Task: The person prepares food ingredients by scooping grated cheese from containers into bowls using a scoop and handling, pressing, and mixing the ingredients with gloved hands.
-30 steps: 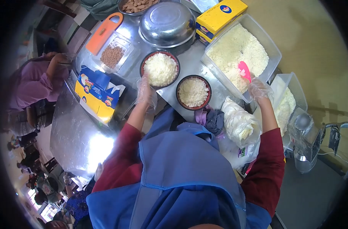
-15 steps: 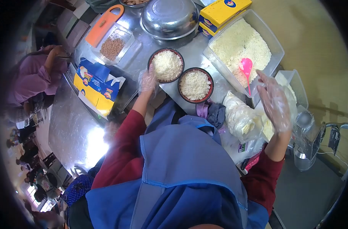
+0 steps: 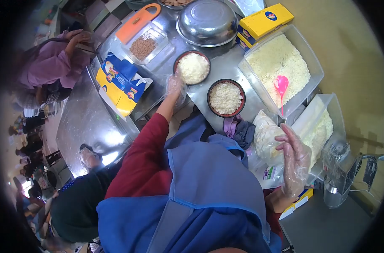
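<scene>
While the left hand (image 3: pixel 175 87) grasps a dark-rimmed bowl (image 3: pixel 208 71) heaped white, the right hand (image 3: pixel 295 160) is free.

Nothing can be read for certain: the print on the blue-and-yellow carton (image 3: pixel 126 82), below left of the metal bowl (image 3: pixel 206 23), and on the yellow box (image 3: pixel 255 23), right of that bowl, is blurred.

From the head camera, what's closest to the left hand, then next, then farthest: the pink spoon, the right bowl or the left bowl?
1. Left bowl: right at the fingertips of the left hand.
2. Right bowl: a little farther, to the hand's right.
3. Pink spoon: farthest, over on the right, in the big tub.
</scene>
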The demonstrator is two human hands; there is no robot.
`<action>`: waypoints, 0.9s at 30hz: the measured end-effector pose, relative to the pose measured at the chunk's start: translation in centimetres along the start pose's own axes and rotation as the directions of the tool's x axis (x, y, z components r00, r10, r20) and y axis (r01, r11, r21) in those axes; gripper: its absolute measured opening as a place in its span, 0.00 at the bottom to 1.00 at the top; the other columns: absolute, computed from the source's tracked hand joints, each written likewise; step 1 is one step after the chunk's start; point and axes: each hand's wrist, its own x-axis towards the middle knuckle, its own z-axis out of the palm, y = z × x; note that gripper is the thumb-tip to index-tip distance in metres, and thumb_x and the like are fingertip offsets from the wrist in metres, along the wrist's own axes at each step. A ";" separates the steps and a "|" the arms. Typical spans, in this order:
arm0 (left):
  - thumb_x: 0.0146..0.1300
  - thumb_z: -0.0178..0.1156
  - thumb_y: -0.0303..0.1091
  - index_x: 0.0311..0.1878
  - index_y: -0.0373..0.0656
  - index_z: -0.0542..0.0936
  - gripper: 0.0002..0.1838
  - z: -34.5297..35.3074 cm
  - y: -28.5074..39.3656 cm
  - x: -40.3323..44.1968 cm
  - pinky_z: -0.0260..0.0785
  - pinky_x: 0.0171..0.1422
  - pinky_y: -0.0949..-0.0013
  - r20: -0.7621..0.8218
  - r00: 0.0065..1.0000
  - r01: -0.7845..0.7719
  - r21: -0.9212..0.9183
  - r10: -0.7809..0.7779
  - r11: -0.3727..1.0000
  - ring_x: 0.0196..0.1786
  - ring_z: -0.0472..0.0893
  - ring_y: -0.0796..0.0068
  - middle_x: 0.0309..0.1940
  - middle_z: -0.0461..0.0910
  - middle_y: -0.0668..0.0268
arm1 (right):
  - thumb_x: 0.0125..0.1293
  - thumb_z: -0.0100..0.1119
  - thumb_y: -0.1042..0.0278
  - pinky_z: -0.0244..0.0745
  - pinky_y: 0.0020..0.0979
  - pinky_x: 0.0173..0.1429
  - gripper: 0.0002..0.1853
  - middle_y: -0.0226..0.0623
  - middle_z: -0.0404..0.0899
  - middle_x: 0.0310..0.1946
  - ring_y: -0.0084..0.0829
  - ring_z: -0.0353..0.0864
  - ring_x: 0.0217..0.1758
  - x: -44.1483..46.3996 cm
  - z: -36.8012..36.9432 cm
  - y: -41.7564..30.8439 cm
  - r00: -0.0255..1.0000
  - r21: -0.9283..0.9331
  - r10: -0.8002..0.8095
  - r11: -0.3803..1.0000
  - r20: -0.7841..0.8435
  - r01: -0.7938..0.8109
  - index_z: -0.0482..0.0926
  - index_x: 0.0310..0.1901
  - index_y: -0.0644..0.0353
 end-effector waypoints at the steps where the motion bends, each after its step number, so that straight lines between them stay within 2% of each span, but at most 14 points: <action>1: 0.69 0.39 0.62 0.53 0.28 0.75 0.39 -0.3 -0.6 0.5 0.66 0.56 0.58 -0.070 0.996 0.053 -0.024 -0.055 0.998 0.50 0.78 0.50 0.45 0.78 0.41 | 0.64 0.51 0.70 0.75 0.26 0.41 0.19 0.45 0.82 0.36 0.29 0.83 0.36 0.2 0.9 -0.3 1.000 0.001 -0.003 1.000 0.004 0.003 0.75 0.56 0.67; 2: 0.69 0.39 0.62 0.53 0.28 0.75 0.39 -0.8 -1.4 0.8 0.66 0.56 0.58 -0.070 0.996 0.054 -0.024 -0.056 0.998 0.50 0.78 0.50 0.45 0.78 0.41 | 0.64 0.51 0.70 0.75 0.27 0.42 0.21 0.44 0.83 0.37 0.31 0.83 0.36 0.8 2.4 -0.5 0.991 -0.012 0.033 0.999 0.126 -0.032 0.72 0.58 0.67; 5: 0.71 0.41 0.57 0.59 0.30 0.72 0.35 -2.3 -1.8 0.4 0.67 0.55 0.66 -0.046 0.997 0.029 -0.529 -0.064 0.848 0.50 0.77 0.65 0.52 0.77 0.55 | 0.63 0.51 0.69 0.76 0.30 0.47 0.29 0.40 0.83 0.43 0.37 0.83 0.37 3.5 7.9 2.9 0.945 -0.174 -0.009 0.982 0.328 0.070 0.61 0.67 0.65; 7: 0.71 0.41 0.57 0.59 0.30 0.72 0.35 -2.9 -2.6 1.0 0.66 0.55 0.66 -0.048 0.996 0.038 -0.519 -0.074 0.854 0.50 0.77 0.65 0.51 0.78 0.55 | 0.64 0.51 0.68 0.74 0.42 0.53 0.35 0.58 0.75 0.52 0.50 0.81 0.46 5.9 12.9 10.3 0.954 -0.533 -0.284 0.796 0.092 0.288 0.51 0.71 0.63; 9: 0.70 0.42 0.58 0.60 0.32 0.71 0.35 -4.2 -2.4 1.2 0.66 0.54 0.65 -0.052 0.994 0.071 -0.312 -0.092 0.947 0.51 0.76 0.65 0.50 0.78 0.54 | 0.64 0.50 0.69 0.72 0.44 0.55 0.35 0.59 0.74 0.52 0.53 0.79 0.48 7.6 15.6 15.9 0.948 -0.634 -0.317 0.734 -0.006 0.242 0.49 0.71 0.62; 11: 0.69 0.43 0.58 0.61 0.32 0.71 0.35 -3.7 -3.1 2.4 0.66 0.54 0.64 -0.052 0.993 0.074 -0.397 -0.102 0.915 0.51 0.75 0.65 0.50 0.77 0.54 | 0.64 0.49 0.70 0.71 0.47 0.57 0.36 0.59 0.74 0.52 0.56 0.77 0.50 8.5 16.0 16.3 0.929 -0.725 -0.358 0.663 -0.090 0.185 0.47 0.71 0.61; 13: 0.66 0.46 0.62 0.62 0.33 0.69 0.38 -3.4 -2.6 1.9 0.65 0.56 0.65 -0.005 0.985 0.137 -0.567 -0.170 0.812 0.53 0.75 0.63 0.53 0.76 0.54 | 0.64 0.47 0.68 0.73 0.42 0.52 0.34 0.54 0.78 0.47 0.52 0.79 0.48 8.9 15.2 13.9 0.966 -0.565 0.250 0.807 0.059 -0.174 0.50 0.70 0.65; 14: 0.66 0.46 0.62 0.62 0.33 0.69 0.38 -3.4 -1.5 1.1 0.65 0.56 0.65 -0.019 0.984 0.136 -0.574 -0.179 0.807 0.53 0.75 0.63 0.53 0.76 0.54 | 0.64 0.47 0.68 0.73 0.42 0.52 0.34 0.54 0.78 0.47 0.52 0.79 0.48 9.2 15.5 13.8 0.968 -0.567 0.241 0.808 0.075 -0.158 0.50 0.70 0.65; 16: 0.64 0.47 0.64 0.66 0.42 0.61 0.38 -3.6 -0.6 0.4 0.59 0.65 0.57 -0.072 0.991 -0.009 -0.885 -0.116 0.465 0.61 0.69 0.60 0.56 0.70 0.55 | 0.63 0.43 0.74 0.73 0.41 0.54 0.36 0.56 0.78 0.48 0.51 0.79 0.50 9.8 16.1 14.2 0.915 -0.533 0.395 0.793 0.082 -0.295 0.43 0.72 0.63; 17: 0.62 0.45 0.68 0.69 0.45 0.53 0.43 -4.4 -0.9 0.8 0.49 0.71 0.53 0.042 0.949 0.172 -0.900 -0.314 0.401 0.69 0.59 0.58 0.63 0.63 0.53 | 0.62 0.40 0.79 0.72 0.41 0.54 0.38 0.55 0.77 0.50 0.50 0.80 0.49 9.4 16.7 15.8 0.952 -0.438 0.299 0.865 0.060 -0.244 0.39 0.73 0.59; 21: 0.58 0.42 0.74 0.73 0.47 0.44 0.50 -6.5 -0.5 -0.3 0.44 0.73 0.51 -0.110 0.900 0.004 -0.965 -0.421 0.261 0.69 0.58 0.50 0.67 0.58 0.53 | 0.64 0.48 0.73 0.76 0.46 0.50 0.39 0.56 0.73 0.55 0.52 0.79 0.51 10.1 18.2 18.9 0.960 -0.307 0.280 0.916 0.025 -0.259 0.41 0.73 0.53; 24: 0.54 0.44 0.78 0.72 0.42 0.46 0.55 -7.1 -3.3 0.7 0.49 0.71 0.56 -0.118 0.875 -0.083 -0.992 -0.469 0.095 0.69 0.58 0.54 0.65 0.57 0.56 | 0.62 0.50 0.75 0.82 0.43 0.40 0.40 0.55 0.73 0.55 0.50 0.81 0.48 11.2 19.3 18.4 0.957 -0.126 0.285 0.953 0.056 -0.276 0.40 0.72 0.53; 25: 0.54 0.48 0.75 0.69 0.42 0.54 0.52 -7.3 -3.7 0.7 0.52 0.68 0.56 -0.121 0.853 -0.105 -0.993 -0.507 0.060 0.63 0.63 0.58 0.61 0.62 0.57 | 0.62 0.51 0.76 0.83 0.41 0.35 0.41 0.56 0.72 0.55 0.50 0.82 0.45 11.3 18.9 14.7 0.906 -0.072 0.413 0.910 0.089 -0.408 0.39 0.72 0.53; 27: 0.57 0.52 0.70 0.67 0.42 0.57 0.47 -7.8 -4.1 0.1 0.57 0.63 0.57 -0.101 0.872 -0.027 -0.987 -0.479 0.160 0.58 0.66 0.62 0.56 0.65 0.59 | 0.61 0.49 0.79 0.85 0.38 0.29 0.41 0.57 0.70 0.56 0.49 0.83 0.38 11.6 19.3 12.9 0.880 0.109 0.458 0.875 0.123 -0.471 0.38 0.72 0.53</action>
